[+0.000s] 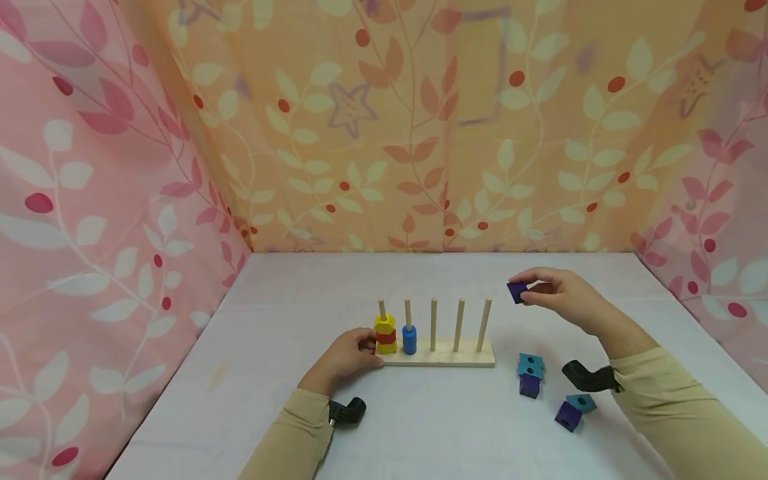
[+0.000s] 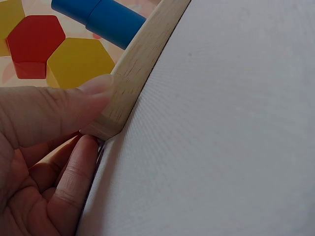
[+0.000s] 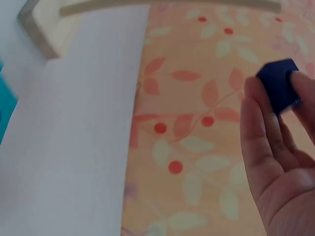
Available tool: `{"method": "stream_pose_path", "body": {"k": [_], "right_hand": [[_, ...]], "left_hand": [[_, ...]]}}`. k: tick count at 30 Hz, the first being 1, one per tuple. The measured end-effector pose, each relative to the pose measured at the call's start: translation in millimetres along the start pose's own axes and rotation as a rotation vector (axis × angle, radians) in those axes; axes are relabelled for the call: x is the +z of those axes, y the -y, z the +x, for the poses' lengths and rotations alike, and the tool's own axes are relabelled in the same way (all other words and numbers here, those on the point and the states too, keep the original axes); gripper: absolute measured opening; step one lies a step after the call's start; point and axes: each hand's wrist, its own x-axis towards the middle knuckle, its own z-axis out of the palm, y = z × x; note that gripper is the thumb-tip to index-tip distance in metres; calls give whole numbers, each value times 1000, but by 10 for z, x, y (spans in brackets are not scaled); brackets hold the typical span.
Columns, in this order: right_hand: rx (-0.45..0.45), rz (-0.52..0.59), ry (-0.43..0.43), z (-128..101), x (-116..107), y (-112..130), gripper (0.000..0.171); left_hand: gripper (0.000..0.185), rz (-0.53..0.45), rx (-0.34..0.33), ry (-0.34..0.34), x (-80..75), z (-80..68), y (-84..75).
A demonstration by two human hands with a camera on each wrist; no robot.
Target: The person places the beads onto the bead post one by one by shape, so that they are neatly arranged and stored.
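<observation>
A wooden peg board (image 1: 444,359) stands on the table with upright pegs in a row. My left hand (image 1: 347,360) holds its left end; in the left wrist view the thumb (image 2: 59,105) lies along the edge and curled fingers sit below. Yellow and red hexagonal blocks (image 1: 386,338) are stacked on the leftmost peg, and blue round blocks (image 1: 409,340) on the second. The other three pegs are bare. Raised beyond the board's right end, my right hand (image 1: 555,293) pinches a dark purple block (image 1: 517,292) between thumb and fingers, apart from the pegs.
Teal blocks (image 1: 531,365) and a purple block (image 1: 529,387) lie right of the board. Nearer the right forearm are another purple block (image 1: 568,416) and a teal one (image 1: 582,402). Patterned cloth (image 1: 420,133) hangs behind the white table (image 1: 288,293) and at both sides.
</observation>
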Motion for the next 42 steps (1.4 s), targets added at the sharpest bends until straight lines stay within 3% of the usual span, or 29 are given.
{"method": "stream_pose_path", "body": {"k": [9, 27, 36, 42], "right_hand": [[-112, 226, -195, 115, 255, 289, 35], [-153, 366, -91, 345, 722, 744, 44], [-144, 432, -143, 347, 1051, 888, 37], [-154, 424, -242, 339, 1226, 877, 35]], "left_hand": [[46, 14, 7, -3, 2, 19, 13], [45, 13, -1, 14, -1, 13, 21], [45, 14, 3, 8, 0, 13, 24], [46, 14, 16, 4, -10, 18, 27]]}}
